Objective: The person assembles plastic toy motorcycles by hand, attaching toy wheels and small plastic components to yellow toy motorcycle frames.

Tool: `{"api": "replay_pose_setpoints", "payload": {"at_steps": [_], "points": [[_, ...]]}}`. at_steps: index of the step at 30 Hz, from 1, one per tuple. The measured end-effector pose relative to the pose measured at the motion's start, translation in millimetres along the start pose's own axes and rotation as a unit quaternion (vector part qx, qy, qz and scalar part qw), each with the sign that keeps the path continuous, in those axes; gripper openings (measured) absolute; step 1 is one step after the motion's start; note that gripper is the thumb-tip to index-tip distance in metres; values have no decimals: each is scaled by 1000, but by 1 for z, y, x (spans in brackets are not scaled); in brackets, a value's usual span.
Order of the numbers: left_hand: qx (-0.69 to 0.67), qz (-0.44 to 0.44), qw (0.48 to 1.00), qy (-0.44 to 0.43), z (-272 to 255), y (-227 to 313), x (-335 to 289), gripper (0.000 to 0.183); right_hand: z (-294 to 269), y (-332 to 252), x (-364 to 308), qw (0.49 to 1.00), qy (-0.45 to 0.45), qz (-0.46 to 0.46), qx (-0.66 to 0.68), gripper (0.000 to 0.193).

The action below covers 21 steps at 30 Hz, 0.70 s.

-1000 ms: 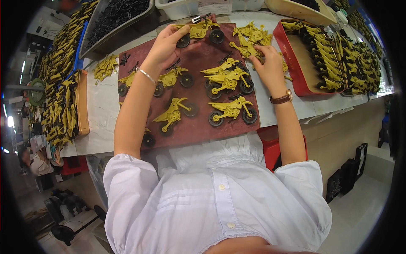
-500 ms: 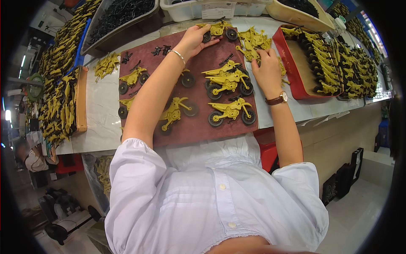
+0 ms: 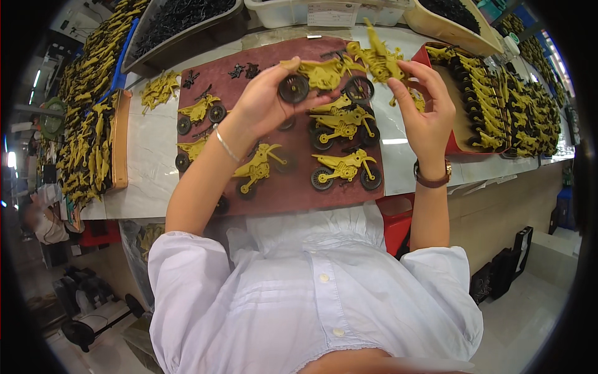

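Hands and held parts above a work mat, seen from the head. The left hand (image 3: pixel 265 100) is closed at the thumb side on the rear end of a yellow toy motorcycle (image 3: pixel 321 75) with two black wheels; its other fingers extend loosely behind and below the toy, past the rear wheel. The right hand (image 3: pixel 430 103) forms a narrow pinch, thumb opposed to index finger, on the near end of a yellow motorcycle body (image 3: pixel 380 59), which is raised and tilted; the remaining fingers are curled. The two held pieces overlap in view, and whether they touch cannot be told. Below them, on the reddish mat (image 3: pixel 289 190), stand further wheeled motorcycles (image 3: pixel 342 165), with small black parts (image 3: pixel 237 71) near the far left corner. A red tray (image 3: pixel 458 84), partly filled with yellow motorcycles, lies just beyond the right hand
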<state>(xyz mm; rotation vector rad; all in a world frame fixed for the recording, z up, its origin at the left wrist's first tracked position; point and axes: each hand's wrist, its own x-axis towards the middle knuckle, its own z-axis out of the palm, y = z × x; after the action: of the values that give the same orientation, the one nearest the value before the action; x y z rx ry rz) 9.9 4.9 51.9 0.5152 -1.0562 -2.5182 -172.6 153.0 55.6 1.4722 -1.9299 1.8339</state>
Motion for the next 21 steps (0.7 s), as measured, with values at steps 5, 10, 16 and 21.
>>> {"api": "replay_pose_setpoints", "payload": {"at_steps": [5, 10, 16, 21], "points": [[-30, -54, 998, 6, 15, -17, -46, 44, 2, -29, -7, 973, -190, -131, -20, 24], [-36, -45, 998, 6, 18, -27, -64, 49, 5, -41, -20, 954, -258, -153, -25, 25], [-48, -27, 998, 19, 8, -38, -71, 51, 9, -44, -31, 947, -281, -149, -43, 25], [25, 8, 1000, 13, 4, -48, -78, 37, 12, -46, -38, 947, -280, -148, -48, 24]]}}
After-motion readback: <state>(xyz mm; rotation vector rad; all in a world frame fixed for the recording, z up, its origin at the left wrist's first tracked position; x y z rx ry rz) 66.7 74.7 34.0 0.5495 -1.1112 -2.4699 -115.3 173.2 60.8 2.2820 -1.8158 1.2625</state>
